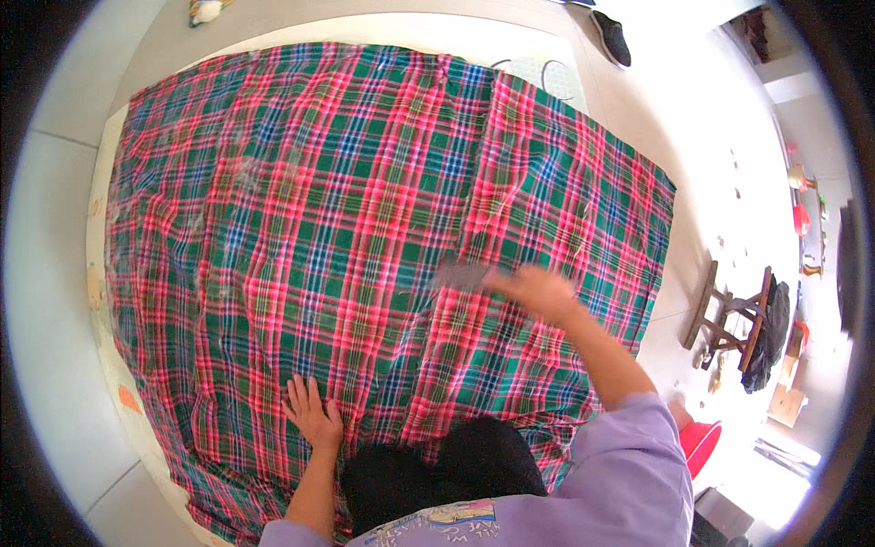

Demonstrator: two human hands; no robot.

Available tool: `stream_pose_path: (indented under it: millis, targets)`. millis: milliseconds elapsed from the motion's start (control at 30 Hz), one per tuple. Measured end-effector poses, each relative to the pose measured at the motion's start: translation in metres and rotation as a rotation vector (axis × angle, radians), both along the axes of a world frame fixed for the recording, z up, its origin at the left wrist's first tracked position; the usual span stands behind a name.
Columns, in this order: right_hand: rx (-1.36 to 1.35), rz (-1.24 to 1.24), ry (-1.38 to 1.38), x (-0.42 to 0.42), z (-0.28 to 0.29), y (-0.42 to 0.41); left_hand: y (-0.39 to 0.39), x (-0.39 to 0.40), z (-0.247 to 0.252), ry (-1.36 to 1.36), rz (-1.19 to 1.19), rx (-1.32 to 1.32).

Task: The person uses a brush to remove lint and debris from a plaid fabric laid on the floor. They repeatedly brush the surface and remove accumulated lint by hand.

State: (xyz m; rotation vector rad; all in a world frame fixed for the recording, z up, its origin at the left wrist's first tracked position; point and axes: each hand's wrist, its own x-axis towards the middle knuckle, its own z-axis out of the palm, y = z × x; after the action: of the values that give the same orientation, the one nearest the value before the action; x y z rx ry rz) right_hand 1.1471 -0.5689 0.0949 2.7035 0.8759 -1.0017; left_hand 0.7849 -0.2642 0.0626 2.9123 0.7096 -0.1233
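A large plaid cloth (362, 225) in red, green and blue lies wrinkled over a pale mat (98, 287) on the floor, with pale fuzz or lint on parts of it. My left hand (314, 418) rests palm down on the cloth near my knees, fingers spread and holding nothing. My right hand (536, 290) is shut on a grey brush-like tool (461, 276), blurred by motion, over the middle of the cloth. Whether the tool touches the cloth cannot be told. My dark-clad knees press on the cloth's near edge.
Right of the cloth stand a wooden folding stool (731, 314) and dark fabric (769, 335). A red slipper (701, 441) is beside my right side. A dark shoe (610, 39) lies beyond the mat, and a small plush-like item (207, 11) at the far left. Boxes (786, 403) stand at the right.
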Motion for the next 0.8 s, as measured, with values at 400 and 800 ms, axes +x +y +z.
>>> stream_pose_path:
  millis: [400, 800]
  targets:
    - [0.904, -0.185, -0.429, -0.049, -0.01, 0.092, 0.052, -0.019, 0.015, -0.423, 0.363, -0.215]
    - [0.766, 0.381, 0.179, -0.214, 0.025, 0.218, 0.162, -0.103, 0.009, 0.052, 0.775, 0.046]
